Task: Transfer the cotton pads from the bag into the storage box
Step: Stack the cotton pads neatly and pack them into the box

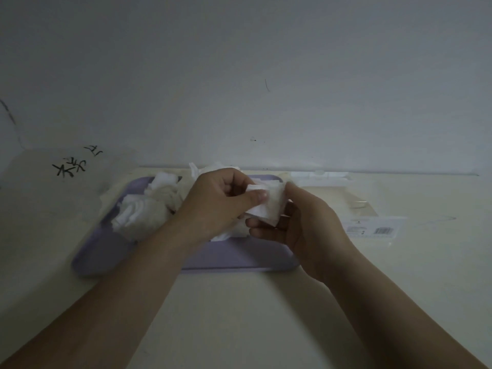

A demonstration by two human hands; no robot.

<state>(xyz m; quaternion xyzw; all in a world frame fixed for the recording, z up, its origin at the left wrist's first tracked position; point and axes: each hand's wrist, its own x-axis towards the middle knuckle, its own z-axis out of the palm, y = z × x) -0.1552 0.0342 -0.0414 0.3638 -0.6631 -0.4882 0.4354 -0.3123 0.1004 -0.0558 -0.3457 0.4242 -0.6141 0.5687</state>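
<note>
Thumb and fingers of the left hand [221,201] pinch a small stack of cotton pads [269,206]. The curled fingers of the right hand [300,225] clamp it from below, above the lavender tray [239,258]. The clear storage box [370,225] lies to the right of the stack, by the back edge of the table [239,315]. The right hand is nearer to it.

Cream table [239,323]: lilac tray [239,258], clear box [370,209]

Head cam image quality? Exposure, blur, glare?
Head view: dim, underexposed, grey cast; no harsh glare; soft overall, so the barcode label on the clear plastic packaging is unreadable; stack of white cotton pads pinched between left hand and right hand is brightest, not blown out.
</note>
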